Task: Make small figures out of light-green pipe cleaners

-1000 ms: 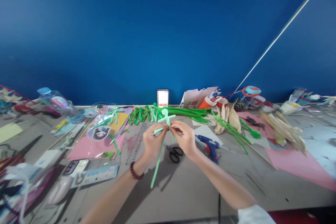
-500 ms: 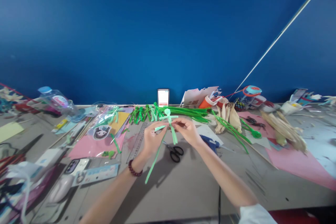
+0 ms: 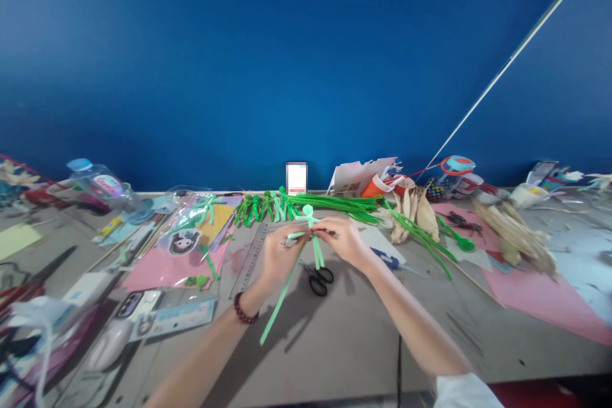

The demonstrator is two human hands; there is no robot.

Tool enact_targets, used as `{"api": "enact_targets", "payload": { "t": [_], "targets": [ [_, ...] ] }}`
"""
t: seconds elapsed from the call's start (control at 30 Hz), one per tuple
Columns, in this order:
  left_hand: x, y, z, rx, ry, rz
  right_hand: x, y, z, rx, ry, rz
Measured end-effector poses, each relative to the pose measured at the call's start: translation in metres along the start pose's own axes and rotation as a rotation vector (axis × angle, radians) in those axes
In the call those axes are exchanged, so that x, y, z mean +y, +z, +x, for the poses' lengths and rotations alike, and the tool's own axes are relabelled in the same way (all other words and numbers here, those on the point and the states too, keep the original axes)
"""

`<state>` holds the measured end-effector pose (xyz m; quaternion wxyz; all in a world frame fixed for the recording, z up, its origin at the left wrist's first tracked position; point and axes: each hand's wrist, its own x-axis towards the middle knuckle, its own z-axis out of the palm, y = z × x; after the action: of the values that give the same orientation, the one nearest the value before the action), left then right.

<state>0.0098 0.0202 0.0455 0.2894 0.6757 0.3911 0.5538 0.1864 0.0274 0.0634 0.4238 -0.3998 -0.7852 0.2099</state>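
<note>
Between my hands, above the table, is a small light-green pipe cleaner figure (image 3: 318,254) with a round head and two legs hanging down. My left hand (image 3: 282,252) pinches at its middle, and a long loose pipe cleaner end (image 3: 276,307) trails down below that hand toward me. From the other side, my right hand (image 3: 340,239) has thumb and fingertips closed on the figure's body, partly hiding it. Black-handled scissors (image 3: 319,282) lie on the table just under the figure, their blades partly covered by my left hand.
Finished green figures (image 3: 261,206) stand in a row at the back, beside a bundle of green pipe cleaners (image 3: 342,204) and an upright phone (image 3: 296,177). A ruler (image 3: 249,258) lies to the left. Right of my hands are a blue glue gun (image 3: 386,258) and dried husks (image 3: 423,217).
Both hands, with the figure between them, have shifted slightly. My right hand has turned more over the figure's body, and the trailing end hangs a little lower.
</note>
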Motion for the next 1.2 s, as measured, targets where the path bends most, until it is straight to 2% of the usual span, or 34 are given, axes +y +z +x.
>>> {"api": "enact_targets", "payload": {
  "t": [0.13, 0.4, 0.5, 0.67, 0.83, 0.97, 1.1, 1.2],
  "targets": [
    [0.000, 0.002, -0.001, 0.010, -0.093, -0.076, 0.001, 0.003, -0.003, -0.001, -0.081, -0.098],
    [0.001, 0.005, 0.002, 0.018, -0.204, -0.174, -0.005, 0.013, -0.006, 0.037, -0.084, -0.213],
    [0.003, 0.000, 0.004, -0.014, -0.210, -0.274, -0.001, 0.013, -0.004, 0.059, -0.020, -0.055],
    [0.009, -0.007, 0.010, -0.117, -0.238, -0.502, 0.012, 0.014, 0.001, 0.122, 0.259, 0.367],
    [0.013, -0.006, 0.012, -0.131, -0.225, -0.428, 0.013, 0.020, 0.004, 0.037, 0.473, 0.780],
    [0.011, -0.006, 0.011, -0.106, -0.211, -0.294, 0.009, 0.021, 0.004, -0.028, 0.496, 0.858],
    [0.006, -0.005, 0.008, -0.048, -0.235, -0.201, 0.007, 0.023, 0.002, -0.096, 0.496, 0.783],
    [0.004, -0.004, 0.007, -0.027, -0.223, -0.172, 0.006, 0.025, 0.002, -0.099, 0.489, 0.778]
  ]
}}
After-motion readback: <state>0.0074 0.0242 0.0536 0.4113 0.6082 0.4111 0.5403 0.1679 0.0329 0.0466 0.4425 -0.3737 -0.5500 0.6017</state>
